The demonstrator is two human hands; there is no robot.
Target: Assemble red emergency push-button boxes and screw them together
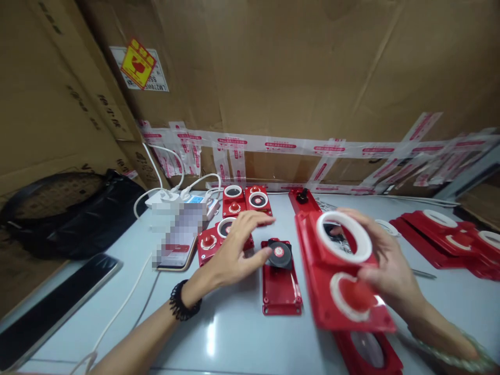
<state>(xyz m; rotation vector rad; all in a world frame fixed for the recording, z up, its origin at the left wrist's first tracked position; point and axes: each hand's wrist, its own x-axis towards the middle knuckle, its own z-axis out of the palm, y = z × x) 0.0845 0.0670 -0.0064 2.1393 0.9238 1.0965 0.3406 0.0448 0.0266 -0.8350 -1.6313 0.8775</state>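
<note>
My right hand [390, 265] grips a red plastic housing cover [312, 271] by its right side, raised over the table. The cover has a white ring [365, 250] around a round opening and a blurred red dome below it. My left hand [238, 250] is open, fingers and thumb apart. Its thumb tip is beside a black round speaker-like part [279, 253]; I cannot tell if they touch. That part sits at the far end of a shallow red base [282, 291] lying on the table. Another red piece with a round opening [367, 349] is partly hidden under the held cover.
Several assembled red units [234, 200] stand behind my left hand. More red covers [433, 234] lie at the right. A phone [183, 234] leans by a white power strip [166, 198] with cables. A dark flat device [58, 312], black bag [78, 213] and large cardboard boxes [292, 67] surround the table.
</note>
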